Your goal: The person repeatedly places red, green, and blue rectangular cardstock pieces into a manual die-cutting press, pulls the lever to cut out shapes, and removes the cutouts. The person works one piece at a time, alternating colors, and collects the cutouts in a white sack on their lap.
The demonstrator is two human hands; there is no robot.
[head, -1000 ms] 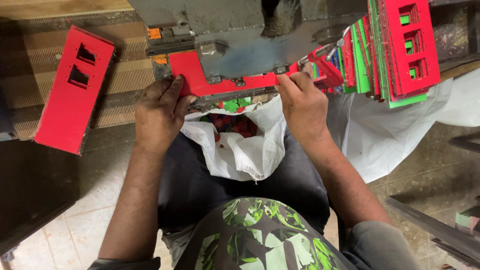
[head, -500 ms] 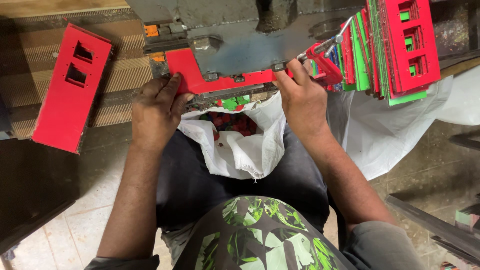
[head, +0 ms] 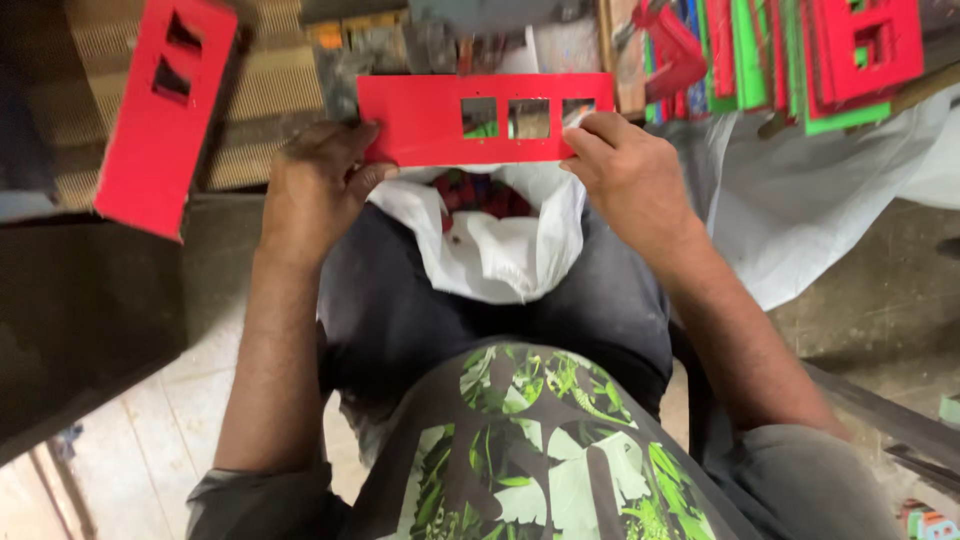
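Now both hands were up on the red plate (head: 460, 118), one at each end, holding it flat and level above the white bag (head: 495, 245). The left hand (head: 315, 190) was closed on the plate's left end, thumb pressed against the lower edge and fingers curled behind it. The right hand (head: 630, 175) pinched the right end, fingers folded over the front face beside the cut-outs, thumb tucked under the lower edge. Both grips looked firm, neither hand open.

The plate itself was a long, thin rectangle, bright red, with three square windows cut in a row toward its right half; the rightmost window sat partly behind the right hand's fingers. Green and grey showed through the openings.

Below the plate, the white bag lay open on the person's lap, with red and dark pieces inside it. Left of the plate, a second red panel (head: 165, 110) with two slots leaned well apart from the hands. Right of the plate, a stack of red and green panels (head: 800, 60) stood on edge, near the right hand but not touching it.
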